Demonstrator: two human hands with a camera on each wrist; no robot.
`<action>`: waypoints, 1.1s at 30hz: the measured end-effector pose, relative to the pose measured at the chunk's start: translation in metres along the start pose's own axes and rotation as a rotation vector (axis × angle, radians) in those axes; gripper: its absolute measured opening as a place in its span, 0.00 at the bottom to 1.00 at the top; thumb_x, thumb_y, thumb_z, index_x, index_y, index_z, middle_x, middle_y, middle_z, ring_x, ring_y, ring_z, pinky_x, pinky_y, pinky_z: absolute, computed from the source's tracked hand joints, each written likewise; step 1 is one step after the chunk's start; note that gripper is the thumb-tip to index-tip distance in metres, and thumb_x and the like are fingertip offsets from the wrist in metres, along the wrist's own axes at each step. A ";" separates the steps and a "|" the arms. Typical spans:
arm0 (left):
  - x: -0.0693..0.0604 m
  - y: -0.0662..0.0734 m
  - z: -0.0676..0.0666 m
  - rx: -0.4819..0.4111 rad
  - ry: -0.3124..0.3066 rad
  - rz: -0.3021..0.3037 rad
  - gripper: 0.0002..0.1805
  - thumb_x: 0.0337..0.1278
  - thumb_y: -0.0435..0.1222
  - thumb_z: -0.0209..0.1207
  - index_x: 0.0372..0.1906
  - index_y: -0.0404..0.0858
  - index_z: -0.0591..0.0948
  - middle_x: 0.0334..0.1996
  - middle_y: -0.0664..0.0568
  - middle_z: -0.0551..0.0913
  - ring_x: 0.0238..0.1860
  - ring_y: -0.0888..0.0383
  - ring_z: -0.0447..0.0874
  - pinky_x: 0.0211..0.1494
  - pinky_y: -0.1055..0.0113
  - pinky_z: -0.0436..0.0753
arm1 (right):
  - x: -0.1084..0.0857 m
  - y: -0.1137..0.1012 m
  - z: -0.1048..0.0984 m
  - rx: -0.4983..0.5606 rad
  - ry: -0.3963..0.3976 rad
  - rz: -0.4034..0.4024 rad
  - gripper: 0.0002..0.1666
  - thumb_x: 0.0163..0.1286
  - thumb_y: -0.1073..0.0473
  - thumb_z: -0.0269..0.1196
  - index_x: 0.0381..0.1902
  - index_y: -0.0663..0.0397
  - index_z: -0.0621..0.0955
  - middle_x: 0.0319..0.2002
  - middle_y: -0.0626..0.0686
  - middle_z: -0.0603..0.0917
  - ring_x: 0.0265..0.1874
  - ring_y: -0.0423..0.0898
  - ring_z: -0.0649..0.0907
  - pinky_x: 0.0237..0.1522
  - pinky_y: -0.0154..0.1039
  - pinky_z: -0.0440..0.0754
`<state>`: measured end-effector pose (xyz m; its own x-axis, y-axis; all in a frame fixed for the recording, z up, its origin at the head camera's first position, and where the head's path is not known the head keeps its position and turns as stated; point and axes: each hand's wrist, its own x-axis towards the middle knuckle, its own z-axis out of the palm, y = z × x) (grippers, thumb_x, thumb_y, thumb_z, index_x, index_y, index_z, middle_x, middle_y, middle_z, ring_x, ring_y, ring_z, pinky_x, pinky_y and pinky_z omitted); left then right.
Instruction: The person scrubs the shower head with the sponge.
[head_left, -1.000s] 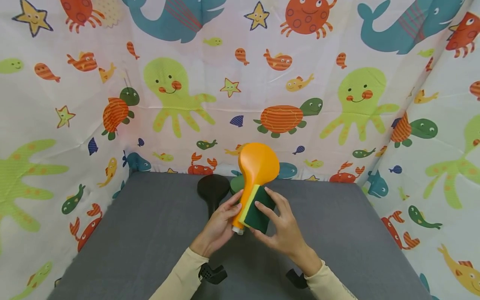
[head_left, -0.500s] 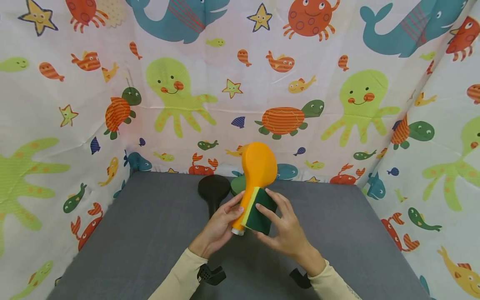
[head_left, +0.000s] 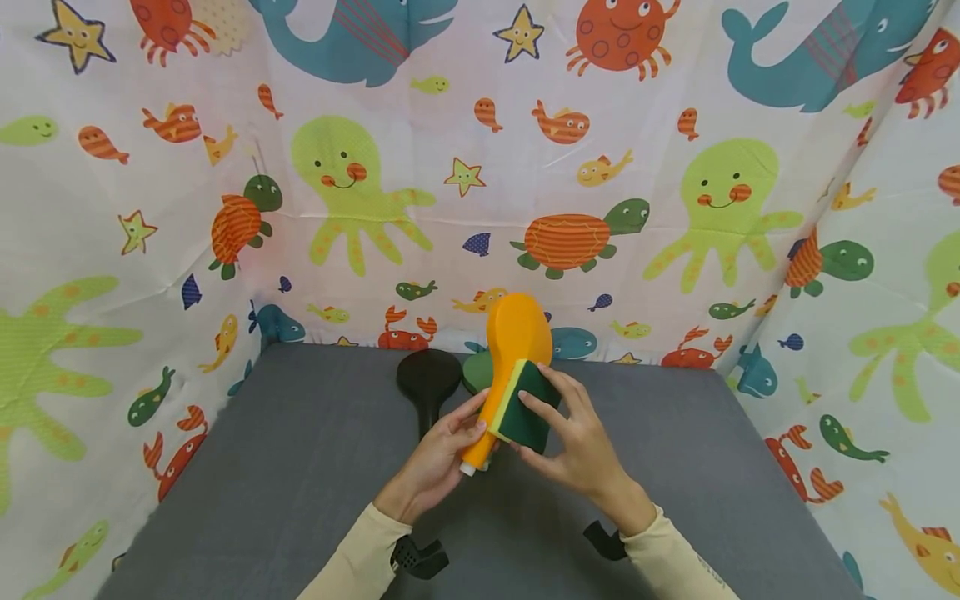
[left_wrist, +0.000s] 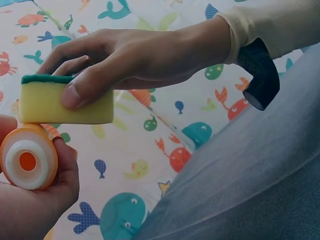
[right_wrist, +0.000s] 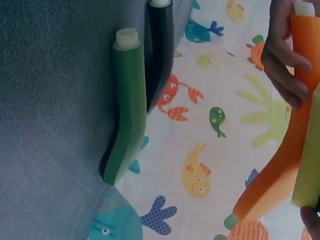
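Now I see the sponge [head_left: 522, 417] lying further up the orange paddle [head_left: 519, 329], nearer its round head than half a second ago; I judge that to be a rubbing stroke along the handle. The left hand [head_left: 435, 458] grips the paddle near its lower end, while the right hand [head_left: 583, 454] pinches the sponge, yellow side touching the handle. My left wrist view adds the paddle's hollow white tip [left_wrist: 31, 177], end-on. My right wrist view shows a green paddle [right_wrist: 130, 95] side-on, which the orange paddle mostly hides from the head view.
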<state>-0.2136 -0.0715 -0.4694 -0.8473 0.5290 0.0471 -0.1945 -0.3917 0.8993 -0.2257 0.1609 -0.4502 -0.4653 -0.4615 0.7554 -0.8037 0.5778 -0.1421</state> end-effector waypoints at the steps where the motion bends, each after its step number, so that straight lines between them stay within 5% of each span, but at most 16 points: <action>1: 0.000 0.000 0.000 0.001 0.008 -0.001 0.29 0.75 0.39 0.47 0.77 0.53 0.58 0.69 0.45 0.64 0.56 0.54 0.74 0.58 0.69 0.76 | 0.000 -0.001 0.001 0.000 0.003 -0.004 0.38 0.64 0.29 0.57 0.64 0.43 0.77 0.71 0.61 0.66 0.66 0.57 0.68 0.54 0.61 0.80; 14: 0.003 0.003 0.003 -0.121 0.036 0.055 0.28 0.77 0.38 0.43 0.77 0.55 0.56 0.77 0.52 0.56 0.72 0.53 0.61 0.68 0.66 0.72 | -0.012 -0.024 0.013 0.024 -0.010 -0.053 0.37 0.67 0.30 0.55 0.65 0.44 0.76 0.70 0.63 0.67 0.63 0.57 0.69 0.50 0.58 0.82; 25: 0.000 0.005 0.005 -0.081 0.051 0.034 0.31 0.75 0.33 0.46 0.77 0.53 0.58 0.67 0.48 0.65 0.63 0.55 0.71 0.66 0.67 0.75 | -0.006 -0.015 0.002 -0.006 -0.063 -0.069 0.40 0.54 0.40 0.71 0.64 0.43 0.76 0.71 0.61 0.66 0.65 0.58 0.68 0.51 0.56 0.83; 33: -0.001 0.004 0.008 -0.030 0.045 0.002 0.30 0.75 0.34 0.47 0.76 0.53 0.59 0.65 0.48 0.66 0.60 0.55 0.72 0.63 0.68 0.75 | 0.000 -0.007 -0.005 0.011 -0.045 -0.049 0.36 0.66 0.30 0.56 0.64 0.43 0.77 0.71 0.61 0.66 0.65 0.57 0.68 0.51 0.57 0.83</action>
<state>-0.2096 -0.0677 -0.4622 -0.8689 0.4942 0.0290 -0.2067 -0.4153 0.8859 -0.2185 0.1604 -0.4462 -0.4415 -0.5187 0.7321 -0.8298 0.5464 -0.1134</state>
